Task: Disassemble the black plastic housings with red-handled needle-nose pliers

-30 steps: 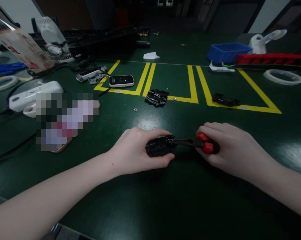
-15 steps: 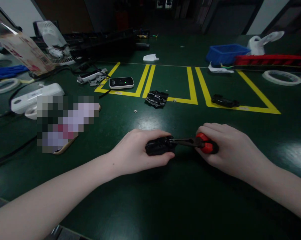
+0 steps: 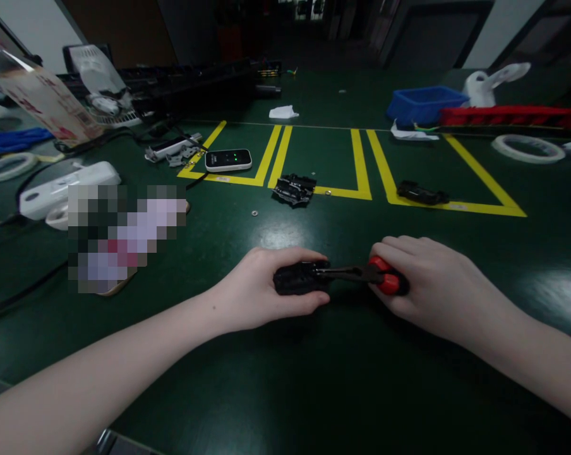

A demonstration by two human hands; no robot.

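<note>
Between its thumb and fingers, my left hand (image 3: 261, 284) grips a black plastic part (image 3: 299, 279) just above the green table. My right hand (image 3: 420, 278) is closed round the red handles of long-nose pliers (image 3: 352, 273). The pliers' narrow jaws point left and their tips meet the right end of the black part; what they pinch there is too small to make out. Beyond my hands lies a broken-looking black plastic piece (image 3: 294, 189), with a small metal ring (image 3: 254, 213) to its left.
Yellow tape (image 3: 367, 164) marks bays on the table (image 3: 266, 392). Another black part (image 3: 420, 192) lies in the right bay, a white-edged device (image 3: 228, 160) in the left. A phone (image 3: 148, 234), power strip (image 3: 72, 189) and bottle (image 3: 43, 95) are leftward; a blue bin (image 3: 425, 104) and tape roll (image 3: 527, 149) rightward.
The view has shifted slightly. The pliers' tips sit a little further left on the black part. Both hands keep their grips.
</note>
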